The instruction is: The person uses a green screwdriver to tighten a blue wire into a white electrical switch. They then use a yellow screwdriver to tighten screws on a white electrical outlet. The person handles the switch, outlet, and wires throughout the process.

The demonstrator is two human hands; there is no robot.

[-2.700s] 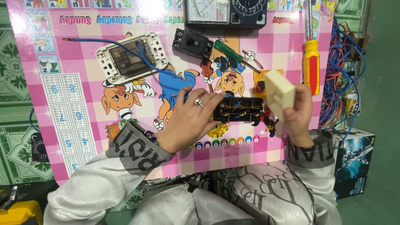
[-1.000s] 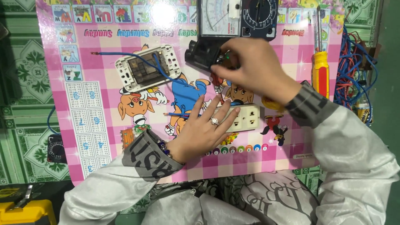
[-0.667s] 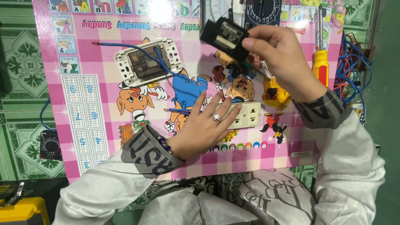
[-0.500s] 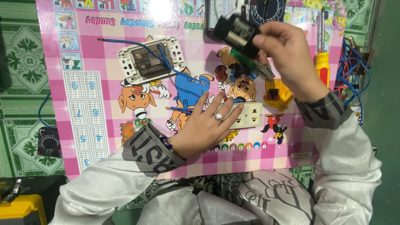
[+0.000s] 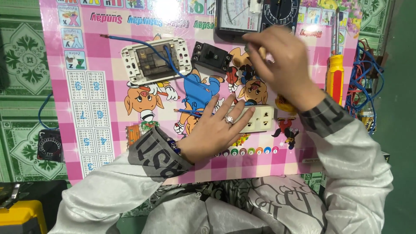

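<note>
Two hands, left flat, right unclear, over pink board, green floor.

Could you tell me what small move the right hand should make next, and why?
Probably lower the right hand to grip the black switch module, which lies loose on the pink board beside the blue-wired cream socket frame. The left hand already steadies the cream outlet, so the right is free.

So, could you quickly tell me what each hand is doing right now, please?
Left hand: open, flat on the cream socket.
Right hand: raised near the multimeter; its grip cannot be told.
</note>
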